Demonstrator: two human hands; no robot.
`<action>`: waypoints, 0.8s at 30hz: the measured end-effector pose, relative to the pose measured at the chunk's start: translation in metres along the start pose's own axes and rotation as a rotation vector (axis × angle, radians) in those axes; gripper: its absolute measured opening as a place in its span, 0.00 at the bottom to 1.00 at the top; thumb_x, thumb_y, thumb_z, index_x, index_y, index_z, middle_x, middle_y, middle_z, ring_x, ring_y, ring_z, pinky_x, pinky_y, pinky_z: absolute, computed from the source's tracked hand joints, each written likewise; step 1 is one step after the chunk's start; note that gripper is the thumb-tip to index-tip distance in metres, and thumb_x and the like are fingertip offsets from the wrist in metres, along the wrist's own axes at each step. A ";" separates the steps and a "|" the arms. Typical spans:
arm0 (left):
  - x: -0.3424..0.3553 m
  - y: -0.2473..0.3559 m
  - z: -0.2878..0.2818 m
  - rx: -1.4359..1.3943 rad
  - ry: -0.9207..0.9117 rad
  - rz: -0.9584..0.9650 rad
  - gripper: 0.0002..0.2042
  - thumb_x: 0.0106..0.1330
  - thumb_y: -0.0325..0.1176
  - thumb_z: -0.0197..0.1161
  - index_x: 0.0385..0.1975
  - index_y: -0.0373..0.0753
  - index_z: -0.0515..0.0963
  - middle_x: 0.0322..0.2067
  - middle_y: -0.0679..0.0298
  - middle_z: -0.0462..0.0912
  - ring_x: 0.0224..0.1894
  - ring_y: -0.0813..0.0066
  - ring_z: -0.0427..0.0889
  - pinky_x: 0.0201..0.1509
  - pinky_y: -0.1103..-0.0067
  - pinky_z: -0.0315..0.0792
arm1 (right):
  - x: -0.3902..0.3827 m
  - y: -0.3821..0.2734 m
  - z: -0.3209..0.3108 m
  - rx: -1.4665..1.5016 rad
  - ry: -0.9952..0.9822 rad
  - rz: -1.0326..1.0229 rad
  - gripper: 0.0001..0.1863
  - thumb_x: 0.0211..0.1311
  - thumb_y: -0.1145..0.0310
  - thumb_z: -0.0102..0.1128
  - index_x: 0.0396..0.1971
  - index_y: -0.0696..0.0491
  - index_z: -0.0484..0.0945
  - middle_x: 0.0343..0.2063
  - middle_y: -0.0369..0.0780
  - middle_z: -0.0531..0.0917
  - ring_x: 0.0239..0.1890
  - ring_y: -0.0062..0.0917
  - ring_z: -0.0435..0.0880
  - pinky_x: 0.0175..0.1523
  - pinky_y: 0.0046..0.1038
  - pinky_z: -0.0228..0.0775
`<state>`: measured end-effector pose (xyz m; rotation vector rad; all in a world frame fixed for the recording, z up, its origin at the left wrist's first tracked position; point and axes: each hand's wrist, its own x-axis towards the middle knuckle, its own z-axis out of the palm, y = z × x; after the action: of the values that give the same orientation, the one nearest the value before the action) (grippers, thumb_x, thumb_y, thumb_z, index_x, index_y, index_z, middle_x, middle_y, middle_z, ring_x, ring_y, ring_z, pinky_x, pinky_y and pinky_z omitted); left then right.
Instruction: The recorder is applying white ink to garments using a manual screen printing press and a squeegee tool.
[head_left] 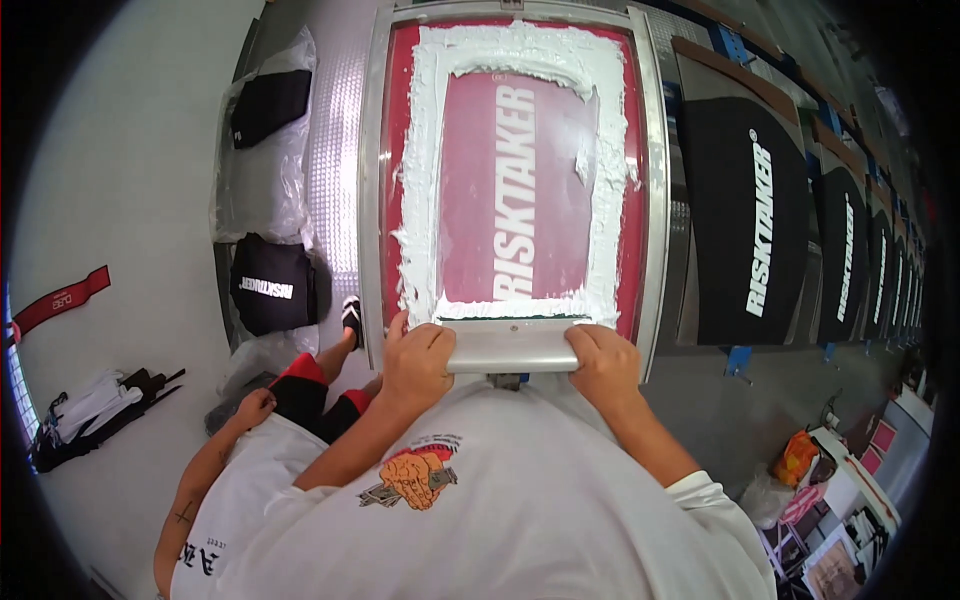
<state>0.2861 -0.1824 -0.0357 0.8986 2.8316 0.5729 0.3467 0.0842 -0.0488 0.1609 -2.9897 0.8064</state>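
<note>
My left hand (418, 362) and my right hand (606, 362) are closed around the two ends of a wide silver squeegee (512, 348). The squeegee lies across the near end of a screen-printing screen (516, 200), whose mesh shows red at the borders. Thick white ink (608, 150) forms a rough band around a paler middle area with large lettering. A metal frame (654, 150) surrounds the mesh. The squeegee's blade edge is mostly hidden by its holder and the ink.
To the right, black printed fabric pieces (735, 220) lie on a row of boards. Folded black garments (272, 285) and clear plastic (265, 195) sit at the left. Beside my left arm is another person (245, 500). Umbrellas (100, 415) lie far left; a cluttered table (850, 490) stands lower right.
</note>
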 end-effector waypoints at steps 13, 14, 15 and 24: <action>0.353 -0.086 -0.078 0.362 -0.157 -0.260 0.15 0.49 0.32 0.61 0.39 0.44 0.80 0.39 0.55 0.82 0.44 0.60 0.81 0.63 0.46 0.50 | 0.374 0.097 -0.057 -0.335 -0.148 0.001 0.28 0.31 0.62 0.74 0.41 0.48 0.80 0.34 0.44 0.83 0.39 0.39 0.82 0.46 0.36 0.74; 0.362 -0.068 -0.073 0.466 -0.144 -0.198 0.16 0.48 0.34 0.63 0.40 0.46 0.80 0.39 0.56 0.82 0.44 0.59 0.81 0.61 0.49 0.56 | 0.372 0.109 -0.057 -0.321 -0.126 0.024 0.30 0.30 0.63 0.76 0.42 0.49 0.79 0.36 0.44 0.82 0.42 0.39 0.81 0.47 0.36 0.73; 0.369 -0.058 -0.069 0.572 -0.133 -0.140 0.17 0.46 0.36 0.66 0.40 0.47 0.81 0.40 0.58 0.82 0.44 0.59 0.81 0.59 0.52 0.61 | 0.359 0.113 -0.048 -0.299 0.139 -0.034 0.32 0.30 0.63 0.77 0.44 0.49 0.78 0.38 0.44 0.81 0.44 0.39 0.79 0.48 0.36 0.72; 0.407 -0.113 -0.108 0.129 -0.127 0.100 0.24 0.39 0.46 0.74 0.40 0.48 0.81 0.37 0.58 0.83 0.41 0.58 0.81 0.46 0.68 0.74 | 0.011 -0.006 -0.009 1.029 -0.980 0.793 0.17 0.61 0.58 0.59 0.33 0.59 0.80 0.27 0.38 0.82 0.31 0.19 0.81 0.37 0.22 0.72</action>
<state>-0.1306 -0.0671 0.0222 1.0628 2.7477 0.3331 0.3365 0.0825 -0.0370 -0.9103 -2.8405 3.0198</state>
